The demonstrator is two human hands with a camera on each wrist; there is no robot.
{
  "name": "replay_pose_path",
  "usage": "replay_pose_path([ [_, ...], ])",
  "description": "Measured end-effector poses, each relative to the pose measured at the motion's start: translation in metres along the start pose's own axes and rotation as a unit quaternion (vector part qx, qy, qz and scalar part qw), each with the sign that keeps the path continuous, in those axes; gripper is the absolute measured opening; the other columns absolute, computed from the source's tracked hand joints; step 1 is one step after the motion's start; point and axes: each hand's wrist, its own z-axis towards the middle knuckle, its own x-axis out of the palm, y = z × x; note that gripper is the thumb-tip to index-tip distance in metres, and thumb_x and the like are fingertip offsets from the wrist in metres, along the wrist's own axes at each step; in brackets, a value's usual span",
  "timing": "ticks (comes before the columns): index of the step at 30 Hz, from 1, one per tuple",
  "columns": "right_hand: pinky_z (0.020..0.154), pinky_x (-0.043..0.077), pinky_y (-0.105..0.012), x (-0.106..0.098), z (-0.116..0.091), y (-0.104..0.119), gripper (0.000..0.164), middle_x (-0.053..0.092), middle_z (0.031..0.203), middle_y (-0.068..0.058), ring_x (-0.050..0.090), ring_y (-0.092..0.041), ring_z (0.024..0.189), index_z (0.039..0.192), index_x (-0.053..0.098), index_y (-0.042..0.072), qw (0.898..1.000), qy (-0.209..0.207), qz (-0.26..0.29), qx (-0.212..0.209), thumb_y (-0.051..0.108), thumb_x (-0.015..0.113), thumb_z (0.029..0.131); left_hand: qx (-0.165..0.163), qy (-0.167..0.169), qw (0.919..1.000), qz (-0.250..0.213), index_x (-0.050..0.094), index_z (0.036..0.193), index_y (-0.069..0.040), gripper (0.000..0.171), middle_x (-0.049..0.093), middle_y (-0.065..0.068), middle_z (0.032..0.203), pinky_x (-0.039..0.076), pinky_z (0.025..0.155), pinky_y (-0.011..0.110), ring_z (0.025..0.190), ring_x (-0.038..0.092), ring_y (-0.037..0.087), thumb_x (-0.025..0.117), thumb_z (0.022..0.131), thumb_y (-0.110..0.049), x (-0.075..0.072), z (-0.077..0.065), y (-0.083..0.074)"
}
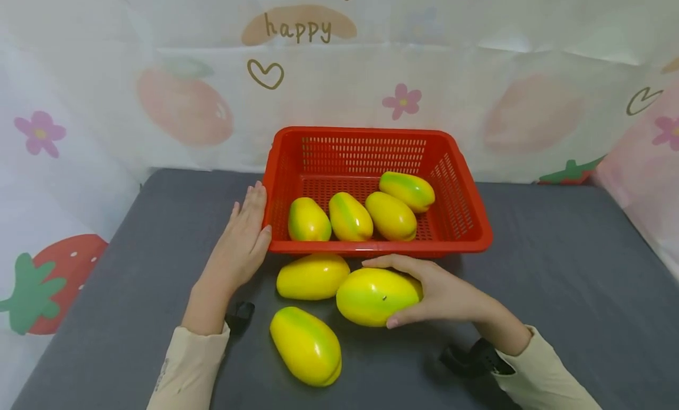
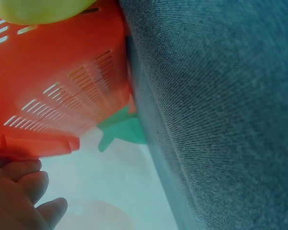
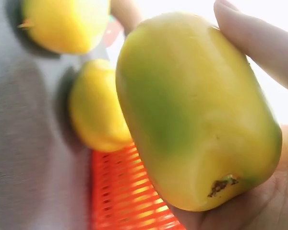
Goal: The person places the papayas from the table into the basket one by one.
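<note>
My right hand (image 1: 442, 292) grips a yellow-green papaya (image 1: 373, 298) from its right side, thumb at the near side and fingers over the far side. In the right wrist view, the brown stem scar of this papaya (image 3: 197, 120) faces the camera. My left hand (image 1: 241, 239) lies with straight fingers along the left wall of a red plastic basket (image 1: 379, 247), thumb by its front corner. Several papayas lie inside the basket, including one on the left (image 1: 309, 220) and one farther back (image 1: 407, 191).
Between the held papaya and the basket's front left lies another papaya (image 1: 313, 277) on the grey cloth-covered table (image 1: 557, 292). A third papaya (image 1: 307, 346) rests nearer the front. Behind the basket hangs a printed curtain (image 1: 329, 103).
</note>
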Motion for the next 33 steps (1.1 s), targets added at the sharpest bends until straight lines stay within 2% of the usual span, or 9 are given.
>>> replay_pose_path([
  [4,0.088,0.046,-0.035,-0.010,0.008,0.014,0.070,0.051,0.132,0.005,0.049,-0.018,0.109,0.137,0.047,0.019,1.000,-0.023,0.000,-0.017,0.021,0.080,0.075,-0.002,0.000,1.0000,0.000,0.005,0.151,-0.002,0.065,0.005,0.011,0.157,0.005,0.114,0.049,0.144,0.002,0.026,0.036,0.097,-0.021,0.001,-0.001,0.000],
  [8,0.084,0.048,-0.038,-0.016,0.017,0.024,0.073,0.051,0.128,0.003,0.048,-0.019,0.109,0.138,0.045,0.022,0.999,-0.050,-0.019,-0.003,0.024,0.080,0.075,-0.006,0.001,1.0000,-0.002,0.005,0.151,-0.002,0.065,0.005,0.011,0.157,0.005,0.114,0.048,0.144,0.003,0.026,0.036,0.097,-0.020,0.001,-0.002,0.000],
  [14,0.085,0.047,-0.041,-0.024,0.032,0.029,0.075,0.048,0.129,0.000,0.046,-0.020,0.109,0.138,0.045,0.021,0.995,-0.088,-0.047,0.012,0.025,0.082,0.073,-0.003,-0.006,1.0000,-0.002,0.008,0.151,-0.001,0.064,0.008,0.012,0.157,0.007,0.114,0.049,0.144,0.005,0.025,0.037,0.097,-0.020,0.003,-0.002,0.000],
  [21,0.088,0.046,-0.041,-0.038,0.052,0.021,0.070,0.047,0.130,0.002,0.045,-0.022,0.110,0.139,0.044,0.021,0.991,-0.124,-0.003,0.057,0.025,0.078,0.077,-0.001,-0.010,0.9999,-0.002,0.008,0.151,-0.001,0.064,0.008,0.012,0.157,0.007,0.114,0.050,0.144,0.006,0.026,0.038,0.097,-0.020,0.003,-0.002,0.001],
  [28,0.088,0.047,-0.041,-0.055,0.073,0.016,0.066,0.053,0.125,-0.003,0.049,-0.024,0.106,0.138,0.046,0.017,0.987,-0.149,0.039,0.046,0.022,0.076,0.079,0.003,-0.016,0.9999,0.006,0.008,0.151,-0.002,0.065,0.010,0.013,0.157,0.009,0.114,0.051,0.144,0.006,0.026,0.038,0.096,-0.020,0.002,0.000,0.000],
  [33,0.089,0.047,-0.041,-0.065,0.086,0.013,0.066,0.052,0.126,-0.002,0.049,-0.023,0.108,0.138,0.045,0.019,0.983,-0.160,0.056,0.074,0.026,0.076,0.079,0.000,-0.016,0.9999,0.006,0.008,0.151,-0.002,0.066,0.009,0.012,0.157,0.008,0.114,0.049,0.144,0.006,0.027,0.039,0.096,-0.020,0.002,-0.001,0.001],
])
